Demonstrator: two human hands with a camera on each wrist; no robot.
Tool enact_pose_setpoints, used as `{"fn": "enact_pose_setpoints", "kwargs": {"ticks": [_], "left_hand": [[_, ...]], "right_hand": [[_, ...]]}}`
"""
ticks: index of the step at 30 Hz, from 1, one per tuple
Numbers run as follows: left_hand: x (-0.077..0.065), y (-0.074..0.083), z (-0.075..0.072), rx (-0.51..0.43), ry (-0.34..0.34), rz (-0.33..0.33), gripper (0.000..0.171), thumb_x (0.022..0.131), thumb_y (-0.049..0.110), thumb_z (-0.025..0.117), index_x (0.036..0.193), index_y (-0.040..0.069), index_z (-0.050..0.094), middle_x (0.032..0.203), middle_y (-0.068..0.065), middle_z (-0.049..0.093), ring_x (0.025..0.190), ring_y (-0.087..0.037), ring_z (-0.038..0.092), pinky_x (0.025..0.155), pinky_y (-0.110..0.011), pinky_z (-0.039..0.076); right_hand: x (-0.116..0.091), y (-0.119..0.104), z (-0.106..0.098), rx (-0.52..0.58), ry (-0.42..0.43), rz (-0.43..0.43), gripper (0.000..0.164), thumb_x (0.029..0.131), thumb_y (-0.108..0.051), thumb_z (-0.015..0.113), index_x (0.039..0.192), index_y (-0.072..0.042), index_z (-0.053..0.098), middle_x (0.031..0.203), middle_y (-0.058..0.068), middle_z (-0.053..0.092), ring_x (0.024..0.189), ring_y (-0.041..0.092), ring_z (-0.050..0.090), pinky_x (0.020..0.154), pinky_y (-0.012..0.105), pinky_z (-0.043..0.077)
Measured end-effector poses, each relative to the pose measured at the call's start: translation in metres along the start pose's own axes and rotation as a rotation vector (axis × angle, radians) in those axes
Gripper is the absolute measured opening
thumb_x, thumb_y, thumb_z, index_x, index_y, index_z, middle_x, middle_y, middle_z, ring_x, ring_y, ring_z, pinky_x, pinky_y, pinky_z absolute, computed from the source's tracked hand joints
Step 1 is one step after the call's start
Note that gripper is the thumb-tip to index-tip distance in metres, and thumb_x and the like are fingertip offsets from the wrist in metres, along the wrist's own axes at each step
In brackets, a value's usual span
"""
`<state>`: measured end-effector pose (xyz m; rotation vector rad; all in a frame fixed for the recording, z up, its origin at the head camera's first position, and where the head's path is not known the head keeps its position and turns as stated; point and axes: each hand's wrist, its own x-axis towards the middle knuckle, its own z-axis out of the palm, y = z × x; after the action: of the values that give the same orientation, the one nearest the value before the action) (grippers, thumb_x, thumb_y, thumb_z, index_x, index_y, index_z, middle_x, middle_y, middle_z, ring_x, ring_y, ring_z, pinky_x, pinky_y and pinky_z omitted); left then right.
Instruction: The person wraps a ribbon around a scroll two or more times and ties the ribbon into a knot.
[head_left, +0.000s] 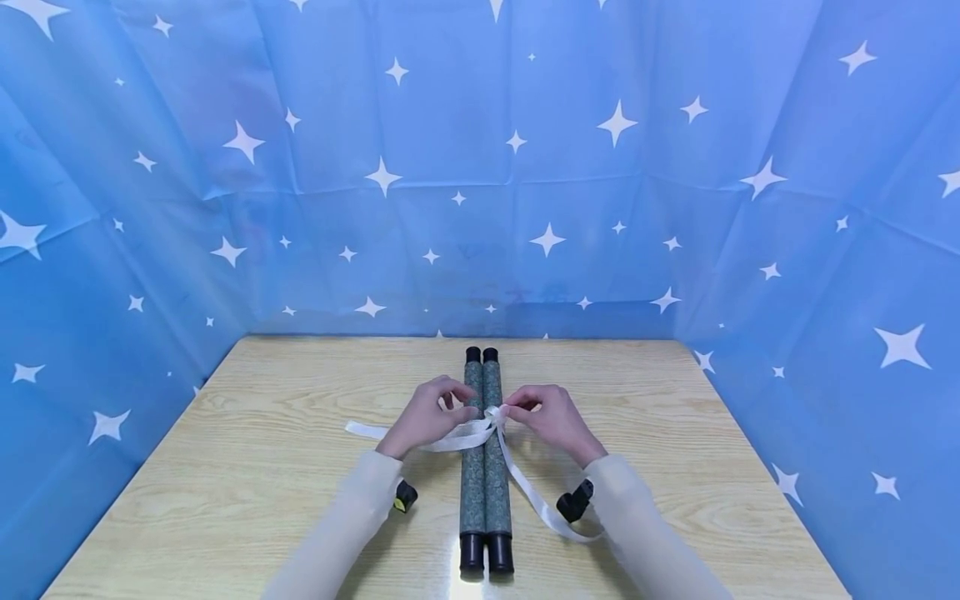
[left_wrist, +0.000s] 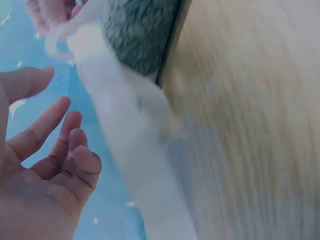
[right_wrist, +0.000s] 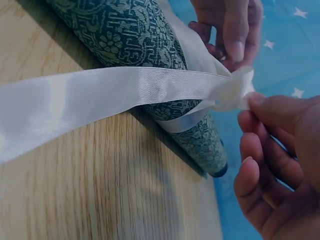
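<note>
A hand scroll rolled from both ends into two green patterned rolls [head_left: 473,483] with dark end knobs lies lengthwise on the table. White satin ribbon [head_left: 528,490] wraps its middle, gathered into a knot or loop on top; one tail runs left, the other toward the near right. My right hand [head_left: 553,419] pinches the gathered ribbon [right_wrist: 232,92] between thumb and index finger. On the other side of the knot, my left hand [head_left: 429,417] hovers beside the rolls; in the left wrist view its fingers [left_wrist: 50,135] are spread loosely, with nothing between them.
The scroll rests on a light wood-grain table [head_left: 285,467]. Blue cloth with white stars [head_left: 465,167] hangs behind the table and on both sides. Dark wrist-worn devices [head_left: 575,502] sit close to the tabletop near each sleeve.
</note>
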<state>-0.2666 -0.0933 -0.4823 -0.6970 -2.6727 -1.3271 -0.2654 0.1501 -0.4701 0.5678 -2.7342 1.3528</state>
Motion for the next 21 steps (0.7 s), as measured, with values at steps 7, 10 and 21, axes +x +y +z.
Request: {"fn": "enact_pose_setpoints", "kwargs": {"ticks": [7, 10, 21], "left_hand": [[-0.010, -0.004, -0.012, -0.025, -0.135, -0.097, 0.049, 0.086, 0.043, 0.074, 0.123, 0.011, 0.070, 0.107, -0.005, 0.064, 0.086, -0.018, 0.056, 0.067, -0.033, 0.050], [-0.013, -0.006, -0.011, -0.008, -0.168, -0.075, 0.041, 0.086, 0.036, 0.076, 0.117, 0.009, 0.072, 0.098, -0.001, 0.066, 0.082, -0.016, 0.059, 0.066, -0.030, 0.051], [-0.017, -0.006, -0.005, 0.003, -0.183, -0.036, 0.018, 0.085, 0.019, 0.077, 0.101, 0.011, 0.075, 0.081, 0.003, 0.067, 0.073, -0.016, 0.061, 0.062, -0.025, 0.050]], "right_hand": [[0.000, 0.004, -0.003, 0.020, 0.035, 0.042, 0.007, 0.088, -0.034, 0.074, 0.086, -0.027, 0.075, 0.081, -0.010, 0.068, 0.076, 0.012, 0.062, 0.064, 0.032, 0.050], [-0.001, 0.007, -0.004, 0.023, 0.054, 0.047, 0.007, 0.088, -0.033, 0.074, 0.086, -0.027, 0.074, 0.080, -0.009, 0.068, 0.076, 0.014, 0.062, 0.063, 0.033, 0.050], [-0.004, 0.018, -0.009, 0.029, 0.077, 0.086, 0.011, 0.086, -0.034, 0.076, 0.085, -0.023, 0.073, 0.080, -0.006, 0.068, 0.075, 0.016, 0.062, 0.064, 0.033, 0.049]]}}
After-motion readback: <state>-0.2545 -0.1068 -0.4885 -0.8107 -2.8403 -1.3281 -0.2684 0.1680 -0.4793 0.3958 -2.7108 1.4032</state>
